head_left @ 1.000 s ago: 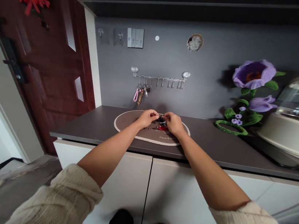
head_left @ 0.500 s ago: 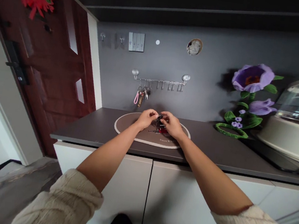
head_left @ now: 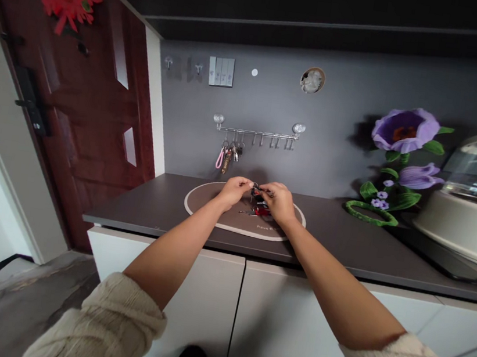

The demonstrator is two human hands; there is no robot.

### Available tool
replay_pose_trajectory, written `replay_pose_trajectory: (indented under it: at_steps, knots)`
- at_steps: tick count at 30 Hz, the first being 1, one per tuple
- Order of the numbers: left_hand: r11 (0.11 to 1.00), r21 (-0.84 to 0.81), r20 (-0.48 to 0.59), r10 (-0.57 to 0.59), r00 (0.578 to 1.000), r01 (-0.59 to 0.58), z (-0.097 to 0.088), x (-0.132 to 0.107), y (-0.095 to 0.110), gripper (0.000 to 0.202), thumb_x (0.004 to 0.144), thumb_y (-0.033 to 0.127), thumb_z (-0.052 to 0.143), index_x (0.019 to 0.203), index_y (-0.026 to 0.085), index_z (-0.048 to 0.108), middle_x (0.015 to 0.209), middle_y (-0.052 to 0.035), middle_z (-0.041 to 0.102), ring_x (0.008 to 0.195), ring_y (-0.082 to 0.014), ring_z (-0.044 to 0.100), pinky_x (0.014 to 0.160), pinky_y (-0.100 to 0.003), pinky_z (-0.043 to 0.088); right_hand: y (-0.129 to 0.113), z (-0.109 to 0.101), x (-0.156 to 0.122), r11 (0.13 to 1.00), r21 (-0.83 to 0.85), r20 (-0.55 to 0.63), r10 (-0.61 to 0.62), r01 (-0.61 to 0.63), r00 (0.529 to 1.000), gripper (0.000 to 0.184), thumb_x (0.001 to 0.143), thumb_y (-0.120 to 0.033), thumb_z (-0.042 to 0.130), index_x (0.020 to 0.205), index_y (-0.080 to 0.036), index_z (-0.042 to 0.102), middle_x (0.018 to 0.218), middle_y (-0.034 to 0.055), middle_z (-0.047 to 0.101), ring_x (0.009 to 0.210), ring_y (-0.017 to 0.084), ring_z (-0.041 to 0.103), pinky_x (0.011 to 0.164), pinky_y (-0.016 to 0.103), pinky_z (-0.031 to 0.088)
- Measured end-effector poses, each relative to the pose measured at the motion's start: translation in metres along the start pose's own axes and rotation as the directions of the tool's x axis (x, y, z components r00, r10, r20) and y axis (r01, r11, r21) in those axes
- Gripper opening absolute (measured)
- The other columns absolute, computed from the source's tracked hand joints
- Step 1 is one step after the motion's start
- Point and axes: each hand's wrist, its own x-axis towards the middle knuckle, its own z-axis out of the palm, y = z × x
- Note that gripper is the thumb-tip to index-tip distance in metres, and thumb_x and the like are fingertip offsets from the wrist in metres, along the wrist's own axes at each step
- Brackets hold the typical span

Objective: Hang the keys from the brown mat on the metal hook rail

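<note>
My left hand [head_left: 235,193] and my right hand [head_left: 280,203] are close together above an oval brown mat [head_left: 204,202] with a pale rim. Between their fingertips is a small dark bunch that looks like a key ring with keys [head_left: 255,192]. Both hands pinch it, one from each side, and the fingers partly cover it. Just below, a red item [head_left: 262,211] with a thin metal piece pointing left lies on the mat; its kind is too small to make out.
On the grey wall a rail [head_left: 257,133] with hooks carries several keys [head_left: 236,152] and a pink loop [head_left: 220,157]. To the right stand a purple flower decoration [head_left: 407,130], a black flat object [head_left: 447,259] and a white appliance with a clear dome [head_left: 461,225]. A dark red door [head_left: 86,94] is at left.
The fingers of my right hand have shifted and curled round the key ring, which sits slightly higher between the hands. The view has moved a little.
</note>
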Motion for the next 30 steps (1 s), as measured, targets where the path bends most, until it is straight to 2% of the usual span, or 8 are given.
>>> replay_pose_trajectory:
  at_steps: [6,13,17,24,30]
  knots:
    - [0.997,-0.078,-0.035,-0.020,0.999,0.017,0.000,0.002,-0.001,0.020,0.067,0.032,0.058,0.074,0.013,0.059,0.071,-0.0020,0.060,0.066,-0.0100,0.050,0.065,-0.024,0.038,-0.006,0.001,0.000,0.998,0.057,0.077,0.004,-0.008,0.997,0.017,0.074,-0.018,0.053,0.088,-0.019,0.063,0.084,0.0055,0.062,0.081,0.015,0.054,0.075,0.028,0.039]
    - [0.992,-0.119,-0.062,0.024,0.998,-0.032,0.000,0.002,-0.001,0.016,0.068,0.028,0.057,0.074,0.014,0.057,0.074,-0.0019,0.059,0.068,-0.0095,0.050,0.068,-0.023,0.038,-0.016,-0.002,0.002,0.939,0.276,0.111,0.181,-0.205,0.977,0.021,0.074,-0.024,0.050,0.090,-0.016,0.062,0.090,0.0058,0.062,0.080,0.013,0.056,0.075,0.026,0.042]
    - [0.994,-0.091,-0.038,0.058,0.998,-0.061,0.001,0.001,-0.002,0.018,0.067,0.030,0.057,0.075,0.014,0.057,0.074,-0.0015,0.059,0.069,-0.0096,0.050,0.069,-0.023,0.038,-0.015,0.000,0.003,0.870,0.407,0.120,0.250,-0.277,0.961,0.024,0.076,-0.033,0.047,0.083,-0.016,0.062,0.083,0.0045,0.063,0.075,0.013,0.056,0.073,0.026,0.043]
    - [0.988,-0.137,-0.009,0.071,0.997,-0.071,0.002,0.000,-0.003,0.022,0.065,0.034,0.059,0.073,0.014,0.057,0.072,-0.0008,0.059,0.067,-0.0098,0.050,0.069,-0.024,0.039,-0.008,0.005,0.004,0.815,0.512,0.117,0.247,-0.272,0.962,0.026,0.073,-0.039,0.048,0.075,-0.015,0.056,0.073,0.0021,0.059,0.067,0.011,0.052,0.067,0.025,0.042]
    - [0.985,-0.160,-0.025,0.062,0.998,-0.065,0.003,-0.003,0.000,0.022,0.063,0.034,0.062,0.073,0.014,0.059,0.072,-0.0020,0.060,0.067,-0.0107,0.051,0.069,-0.025,0.039,-0.012,0.003,0.003,0.871,0.438,0.070,0.214,-0.223,0.974,0.021,0.077,-0.036,0.043,0.077,-0.016,0.052,0.075,0.0016,0.056,0.070,0.012,0.051,0.068,0.026,0.041]
